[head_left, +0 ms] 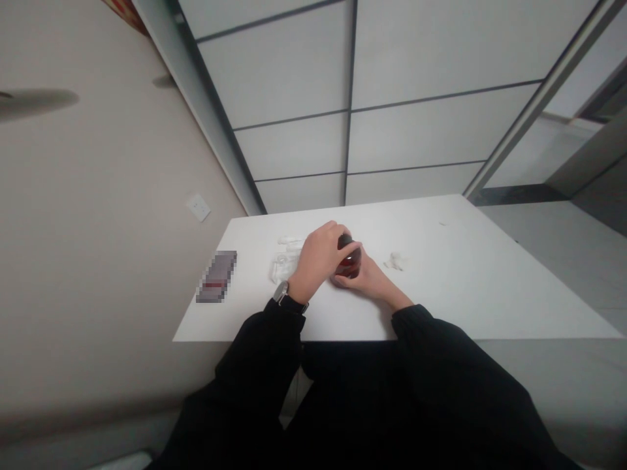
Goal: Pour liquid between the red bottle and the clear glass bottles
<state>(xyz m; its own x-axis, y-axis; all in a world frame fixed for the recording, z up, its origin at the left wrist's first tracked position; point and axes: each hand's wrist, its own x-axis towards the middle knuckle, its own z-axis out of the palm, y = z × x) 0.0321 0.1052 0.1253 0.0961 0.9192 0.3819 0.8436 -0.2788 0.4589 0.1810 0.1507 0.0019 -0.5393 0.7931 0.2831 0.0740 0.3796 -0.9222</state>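
Observation:
A small dark red bottle (349,261) with a black cap stands on the white table (441,294). My left hand (318,258) curls over its top, fingers wrapped round the cap. My right hand (365,277) grips the bottle's lower body from the right and rests on the table. Both arms wear black sleeves, and a watch (281,292) sits on my left wrist.
Clear plastic packaging (284,264) lies just left of my hands. A small white crumpled piece (396,261) lies to the right. A blurred-out flat box (217,277) sits near the table's left edge. A wall with a socket (198,207) stands on the left.

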